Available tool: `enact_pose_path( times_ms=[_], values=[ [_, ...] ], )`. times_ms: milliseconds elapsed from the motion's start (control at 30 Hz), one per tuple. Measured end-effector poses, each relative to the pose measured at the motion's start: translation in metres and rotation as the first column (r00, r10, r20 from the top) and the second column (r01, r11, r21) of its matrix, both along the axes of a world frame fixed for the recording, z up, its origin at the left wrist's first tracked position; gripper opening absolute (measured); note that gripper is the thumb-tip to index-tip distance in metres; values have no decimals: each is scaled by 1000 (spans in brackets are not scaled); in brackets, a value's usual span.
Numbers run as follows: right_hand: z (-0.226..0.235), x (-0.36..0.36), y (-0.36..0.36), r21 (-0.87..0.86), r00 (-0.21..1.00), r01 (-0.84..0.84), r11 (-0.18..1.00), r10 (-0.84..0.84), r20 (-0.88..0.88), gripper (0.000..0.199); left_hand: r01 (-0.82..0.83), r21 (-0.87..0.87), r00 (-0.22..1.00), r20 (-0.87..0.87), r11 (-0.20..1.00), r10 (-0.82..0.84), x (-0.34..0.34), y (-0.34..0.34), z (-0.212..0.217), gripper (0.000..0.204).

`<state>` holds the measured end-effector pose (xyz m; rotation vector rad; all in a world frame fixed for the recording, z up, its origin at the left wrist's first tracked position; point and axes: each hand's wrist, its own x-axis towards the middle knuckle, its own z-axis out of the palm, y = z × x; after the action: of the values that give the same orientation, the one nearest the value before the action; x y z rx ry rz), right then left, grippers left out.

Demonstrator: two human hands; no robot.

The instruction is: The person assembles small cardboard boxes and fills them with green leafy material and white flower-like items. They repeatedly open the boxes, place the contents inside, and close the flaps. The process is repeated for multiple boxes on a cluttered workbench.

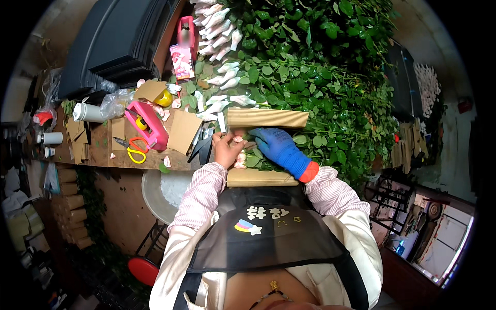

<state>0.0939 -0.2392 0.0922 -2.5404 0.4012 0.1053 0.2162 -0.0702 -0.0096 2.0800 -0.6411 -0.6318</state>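
A sheet of tan corrugated cardboard lies in front of me. Its far flap point(268, 118) is folded up and its near edge point(262, 178) is close to my body. Pale pink rose heads point(240, 161) and green leaves lie between the two parts. My left hand point(227, 150), bare, has its fingers closed at a pale pink rose, at the left side of the cardboard. My right hand point(279, 148), in a blue glove with an orange cuff, is curled over the stems and leaves just to the right. What its fingers hold is hidden.
Leafy rose stems point(320, 93) heap up across the right and back, with white-sleeved buds point(214, 31) along their left. A pink tape dispenser point(147, 126), yellow-orange scissors point(135, 151) and cardboard pieces point(184, 130) lie left. A basin point(157, 194) stands below the table edge.
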Motion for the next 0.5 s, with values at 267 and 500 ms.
enact_pose_path(
  times_ms=[267,500],
  values=[
    [-37,-1,1,-11,997,-53,999,52,-57,33,8,13,1000,-26,1000,-8,2,-1,4,49],
    [-22,14,12,-282,946,-120,952,23,-324,43,-7,17,1000,-25,1000,8,-4,1,5,47]
  ],
)
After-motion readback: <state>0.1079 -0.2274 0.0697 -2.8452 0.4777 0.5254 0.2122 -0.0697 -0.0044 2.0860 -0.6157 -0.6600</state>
